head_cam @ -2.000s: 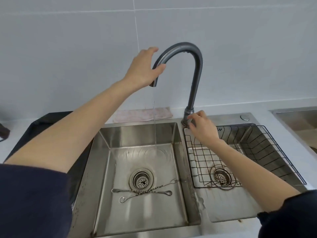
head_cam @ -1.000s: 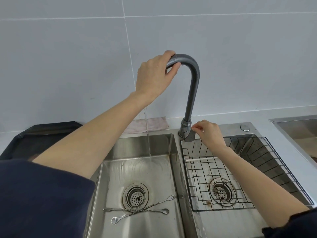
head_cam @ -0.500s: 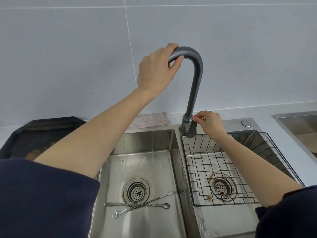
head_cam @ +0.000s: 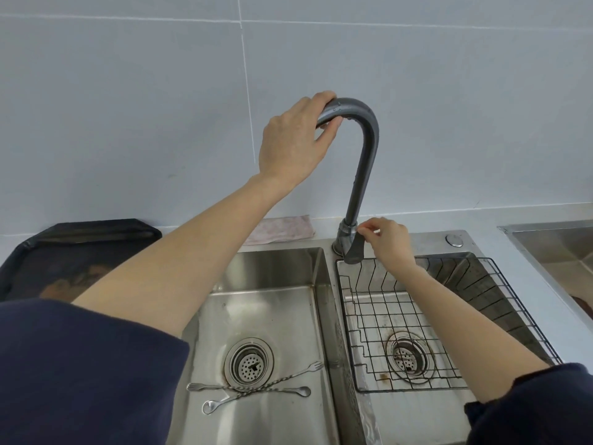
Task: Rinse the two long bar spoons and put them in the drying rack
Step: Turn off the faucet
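Your L hand [head_cam: 293,146] grips the faucet [head_cam: 361,168] spout near its tip; R hand [head_cam: 390,240] pinches the lever [head_cam: 354,250] at the faucet base. Both bar spoons [head_cam: 253,388] lie crossed on the left sink basin [head_cam: 256,316] floor, just in front of the drain [head_cam: 249,363]. Wire drying rack [head_cam: 417,332] sits in the right basin w/ your R forearm over it.
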### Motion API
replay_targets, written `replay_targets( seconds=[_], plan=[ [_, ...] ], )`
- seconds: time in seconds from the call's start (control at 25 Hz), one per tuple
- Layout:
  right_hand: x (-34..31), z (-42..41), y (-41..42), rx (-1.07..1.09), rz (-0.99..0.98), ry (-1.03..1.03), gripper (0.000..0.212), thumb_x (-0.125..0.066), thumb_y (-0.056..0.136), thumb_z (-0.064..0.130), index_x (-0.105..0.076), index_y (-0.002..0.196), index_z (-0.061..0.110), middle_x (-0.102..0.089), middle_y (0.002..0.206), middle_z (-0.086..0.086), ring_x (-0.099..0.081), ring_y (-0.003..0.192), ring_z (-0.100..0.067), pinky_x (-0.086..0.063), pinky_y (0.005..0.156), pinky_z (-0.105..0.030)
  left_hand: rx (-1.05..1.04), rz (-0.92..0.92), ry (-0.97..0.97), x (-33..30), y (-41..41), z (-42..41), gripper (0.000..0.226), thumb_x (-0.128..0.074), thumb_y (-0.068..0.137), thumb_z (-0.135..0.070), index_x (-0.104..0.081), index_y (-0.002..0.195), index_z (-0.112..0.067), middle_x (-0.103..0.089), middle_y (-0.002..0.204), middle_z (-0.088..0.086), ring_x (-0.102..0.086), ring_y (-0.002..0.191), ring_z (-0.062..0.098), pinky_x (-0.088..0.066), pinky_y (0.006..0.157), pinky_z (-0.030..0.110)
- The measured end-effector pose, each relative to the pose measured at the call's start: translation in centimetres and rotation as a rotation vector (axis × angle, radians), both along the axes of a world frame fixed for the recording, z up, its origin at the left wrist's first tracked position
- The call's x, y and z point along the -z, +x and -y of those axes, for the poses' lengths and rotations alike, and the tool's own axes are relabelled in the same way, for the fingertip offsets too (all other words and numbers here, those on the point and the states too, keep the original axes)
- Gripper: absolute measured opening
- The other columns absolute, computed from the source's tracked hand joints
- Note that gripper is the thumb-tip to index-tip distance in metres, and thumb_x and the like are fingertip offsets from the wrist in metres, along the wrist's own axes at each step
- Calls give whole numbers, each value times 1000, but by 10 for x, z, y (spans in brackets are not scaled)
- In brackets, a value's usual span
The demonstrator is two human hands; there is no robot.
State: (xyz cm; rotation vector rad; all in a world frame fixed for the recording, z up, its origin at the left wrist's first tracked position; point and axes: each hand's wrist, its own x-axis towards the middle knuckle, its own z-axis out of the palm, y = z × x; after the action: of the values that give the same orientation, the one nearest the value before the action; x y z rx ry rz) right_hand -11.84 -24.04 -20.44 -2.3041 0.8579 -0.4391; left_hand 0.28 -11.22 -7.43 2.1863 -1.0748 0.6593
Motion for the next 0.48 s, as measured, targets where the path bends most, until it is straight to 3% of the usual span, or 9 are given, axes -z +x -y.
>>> replay_targets(
  seconds=[0.16, 0.28, 0.36, 0.48],
  plan=[
    [-6, -1, 1, 15, -83, -15, 19, -54, 91, 16, -71, 98, 9, -70, 105, -15, -61, 97, -30, -50, 82, -37, 150, -115, 49, -3, -2, -10, 42, -42, 95, -21, -40, 137, -16, -58, 123, 7, -60, 95, 22, -40, 85, 25],
    [-10, -18, 2, -55, -72, -198, 23, -52, 92, 15, -67, 109, 12, -66, 114, -12, -53, 109, -31, -49, 87, -43, 277, -229, 73, -3, -2, -28, 49, -43, 95, -17, -31, 142, -12, -49, 136, 9, -53, 115, 21, -29, 89, 12],
    [-7, -38, 0, -184, 1, -359, 30, -53, 91, 12, -59, 120, 10, -60, 122, -12, -48, 114, -32, -43, 93, -44, 260, -305, 3, 5, -7, -48, 52, -46, 93, -17, -30, 142, -11, -47, 140, 8, -49, 122, 19, -26, 93, 9],
    [7, -65, 0, -304, 2, -395, 39, -53, 90, 10, -50, 129, 11, -56, 127, -12, -48, 117, -32, -42, 98, -46, 229, -409, -37, 34, -15, -80, 54, -49, 92, -20, -31, 142, -12, -48, 139, 7, -49, 125, 18, -30, 99, 16]
  ],
)
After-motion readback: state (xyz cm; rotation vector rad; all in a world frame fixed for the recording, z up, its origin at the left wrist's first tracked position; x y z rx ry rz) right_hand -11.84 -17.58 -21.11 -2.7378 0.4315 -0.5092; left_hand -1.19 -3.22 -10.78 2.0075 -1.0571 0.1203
